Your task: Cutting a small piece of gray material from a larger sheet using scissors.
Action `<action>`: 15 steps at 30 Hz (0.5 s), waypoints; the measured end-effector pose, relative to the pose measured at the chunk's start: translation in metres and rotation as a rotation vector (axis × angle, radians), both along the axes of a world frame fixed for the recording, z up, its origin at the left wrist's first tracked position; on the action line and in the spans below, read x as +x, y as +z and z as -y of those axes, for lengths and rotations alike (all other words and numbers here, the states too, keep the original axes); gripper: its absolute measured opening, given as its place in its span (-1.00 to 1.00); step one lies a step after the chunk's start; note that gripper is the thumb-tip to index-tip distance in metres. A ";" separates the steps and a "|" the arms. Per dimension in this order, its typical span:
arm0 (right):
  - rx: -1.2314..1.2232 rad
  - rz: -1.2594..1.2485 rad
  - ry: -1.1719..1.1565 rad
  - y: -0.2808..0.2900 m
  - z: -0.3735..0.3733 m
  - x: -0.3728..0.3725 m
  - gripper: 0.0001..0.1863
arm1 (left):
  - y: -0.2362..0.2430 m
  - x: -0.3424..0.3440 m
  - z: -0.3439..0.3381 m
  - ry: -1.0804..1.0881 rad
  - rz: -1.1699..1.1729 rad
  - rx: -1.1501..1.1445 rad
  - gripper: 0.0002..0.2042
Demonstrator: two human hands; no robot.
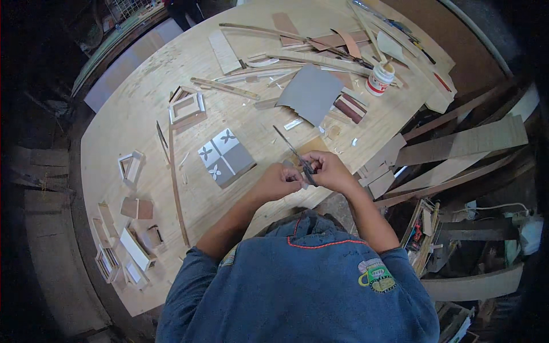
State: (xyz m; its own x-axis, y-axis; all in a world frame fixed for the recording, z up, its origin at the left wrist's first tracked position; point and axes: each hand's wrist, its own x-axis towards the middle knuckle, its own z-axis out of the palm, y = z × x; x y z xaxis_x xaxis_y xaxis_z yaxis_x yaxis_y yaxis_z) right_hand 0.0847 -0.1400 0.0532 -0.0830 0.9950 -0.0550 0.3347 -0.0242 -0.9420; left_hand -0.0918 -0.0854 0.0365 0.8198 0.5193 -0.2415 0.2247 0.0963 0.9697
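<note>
My right hand [326,170] is closed on long scissors [289,143] with dark handles, their metal blades pointing up toward the table's middle. My left hand [280,182], just left of it, has its fingers pinched on a small pale piece, partly hidden by them. A square block [240,163] with grey and white quarters and leaf-like cut shapes lies up and left of my hands. Beyond the scissors is a torn-edged grey sheet [306,94]. A tan piece [314,144] lies just behind my fingers.
The plywood table [137,103] holds small wooden frames [186,108], assorted pieces [134,246] at left, several strips [223,87], and a white glue tub [378,80]. Long boards [457,148] and a tool box [423,231] stand at right. Another person's dark-clothed legs [182,12] are at top.
</note>
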 end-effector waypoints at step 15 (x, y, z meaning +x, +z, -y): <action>0.056 -0.037 0.025 0.007 0.040 -0.025 -0.63 | 0.025 -0.002 0.001 0.668 0.413 -0.304 -0.86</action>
